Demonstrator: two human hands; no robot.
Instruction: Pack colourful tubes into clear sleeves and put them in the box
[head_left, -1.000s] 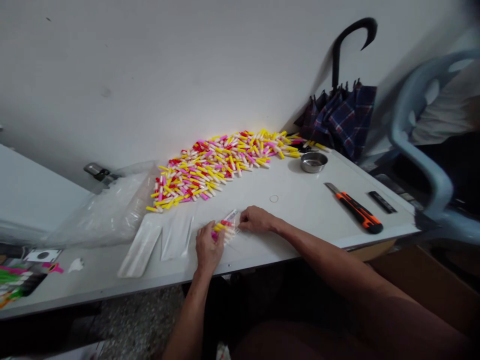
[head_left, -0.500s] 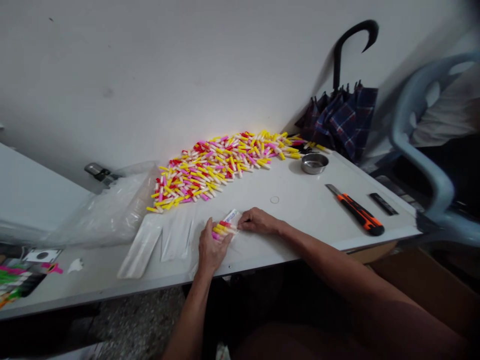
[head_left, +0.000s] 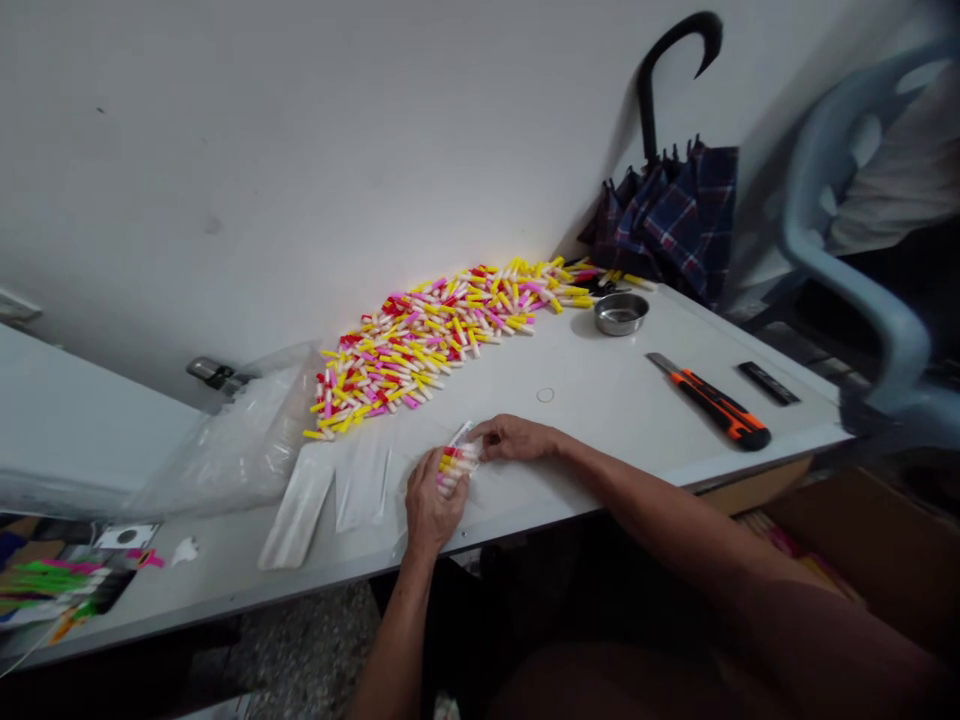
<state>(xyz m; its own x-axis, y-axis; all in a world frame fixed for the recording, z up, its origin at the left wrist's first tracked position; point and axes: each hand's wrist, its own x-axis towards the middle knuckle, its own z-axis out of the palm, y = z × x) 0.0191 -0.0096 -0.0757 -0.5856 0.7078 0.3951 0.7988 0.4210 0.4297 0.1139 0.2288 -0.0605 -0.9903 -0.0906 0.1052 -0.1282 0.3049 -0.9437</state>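
Both hands are working close together near the front edge of the table, just below the middle of the frame. The left hand (head_left: 433,505) is curling around the lower end of a clear plastic sleeve (head_left: 461,458) packed with yellow, pink and white tubes, its fingers hiding part of the bundle. The right hand (head_left: 517,438) is lying nearly flat, its fingertips pressing against the sleeve's upper side. How firmly either hand is gripping is hard to make out. The right forearm is stretching in from the lower right, and the left forearm is rising from the bottom edge. Beyond them, a long heap of loose tubes (head_left: 427,345) is spreading beside the wall across the white table (head_left: 600,385). Two flat plastic sleeves (head_left: 298,518) are lying left of the hands, while a steel bowl (head_left: 621,314) and an orange-and-black utility knife (head_left: 709,410) are resting to the right. A plaid umbrella (head_left: 675,215) is leaning at the table's far right corner.
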